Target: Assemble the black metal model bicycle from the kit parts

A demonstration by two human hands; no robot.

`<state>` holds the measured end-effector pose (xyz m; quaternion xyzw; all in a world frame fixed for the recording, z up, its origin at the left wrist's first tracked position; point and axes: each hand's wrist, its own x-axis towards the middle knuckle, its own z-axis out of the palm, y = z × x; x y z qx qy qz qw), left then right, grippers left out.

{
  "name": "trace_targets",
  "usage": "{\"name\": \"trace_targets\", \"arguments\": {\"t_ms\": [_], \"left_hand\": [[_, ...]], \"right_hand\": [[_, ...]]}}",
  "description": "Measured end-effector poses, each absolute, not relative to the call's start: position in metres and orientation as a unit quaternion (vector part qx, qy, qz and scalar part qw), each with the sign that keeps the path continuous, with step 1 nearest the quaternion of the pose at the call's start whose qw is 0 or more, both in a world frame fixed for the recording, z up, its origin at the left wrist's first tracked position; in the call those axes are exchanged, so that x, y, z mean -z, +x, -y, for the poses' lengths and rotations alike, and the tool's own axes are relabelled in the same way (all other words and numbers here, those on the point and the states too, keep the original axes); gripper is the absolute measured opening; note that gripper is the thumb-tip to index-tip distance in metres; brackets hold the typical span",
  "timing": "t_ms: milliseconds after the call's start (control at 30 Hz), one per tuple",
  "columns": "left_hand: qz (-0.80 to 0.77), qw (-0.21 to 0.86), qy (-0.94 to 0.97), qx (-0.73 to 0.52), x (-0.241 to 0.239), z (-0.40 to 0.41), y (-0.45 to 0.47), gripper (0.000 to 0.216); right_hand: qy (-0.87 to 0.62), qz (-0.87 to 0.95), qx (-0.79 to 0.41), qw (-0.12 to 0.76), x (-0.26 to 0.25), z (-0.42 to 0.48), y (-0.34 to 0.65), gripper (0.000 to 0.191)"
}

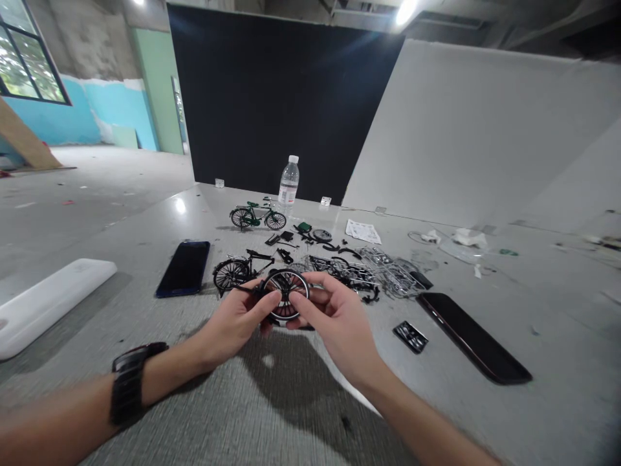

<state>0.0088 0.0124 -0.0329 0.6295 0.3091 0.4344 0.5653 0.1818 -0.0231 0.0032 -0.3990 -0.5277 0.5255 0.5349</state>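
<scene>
Between my two hands, above the table, is a small model bicycle wheel (286, 309) with a black tyre, a pale rim and thin dark spokes. My left hand (247, 312) pinches it from the left, thumb near the hub. From the right, my right hand (334, 310) grips the same wheel, its thumb also close to the hub. Fingers behind the wheel are partly hidden. Just beyond my left hand stands a partly built black model bicycle (237, 270). Silver and black model parts (344, 268) lie spread past my right hand.
A finished green model bicycle (257, 217) and a water bottle (289, 184) stand farther back. A phone (183, 268) and a white case (53, 301) lie left. On the right are a long black tray (473, 336), a small tray of screws (410, 336) and a paper sheet (363, 231).
</scene>
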Motion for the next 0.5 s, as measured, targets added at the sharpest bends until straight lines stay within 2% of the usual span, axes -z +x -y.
{"name": "trace_targets", "arguments": {"t_ms": [500], "left_hand": [[-0.322,0.562,0.621,-0.441,0.0317,-0.0129,0.0125,0.03]], "right_hand": [[-0.424,0.551,-0.509,0.507,-0.0019,0.0223,0.1838,0.027]]}}
